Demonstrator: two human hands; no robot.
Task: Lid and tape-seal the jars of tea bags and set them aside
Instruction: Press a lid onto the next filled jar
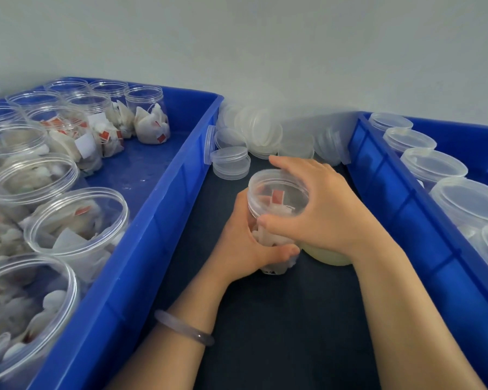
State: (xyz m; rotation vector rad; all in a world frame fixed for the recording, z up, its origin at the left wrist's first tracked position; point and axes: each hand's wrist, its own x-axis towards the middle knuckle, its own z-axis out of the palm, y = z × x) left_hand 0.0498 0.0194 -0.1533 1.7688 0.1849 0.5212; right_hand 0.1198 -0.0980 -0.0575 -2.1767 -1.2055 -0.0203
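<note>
Mid-batch: left hand [244, 246] grips the jar [271, 240] mid-worktop [279, 333], right hand [324, 209] curled round its lid [273, 190], no tape visible yet; many open jars [76, 220] wait in left bin [158, 209], lidded jars [431, 164] in right bin [378, 175], their taping unclear.

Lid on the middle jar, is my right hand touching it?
Touching. The head view shows the right hand gripping the lid round its rim.

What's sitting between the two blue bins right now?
Head view: on the dark mat, the jar gripped by the left hand and right hand, with a heap of loose lids behind it.
</note>
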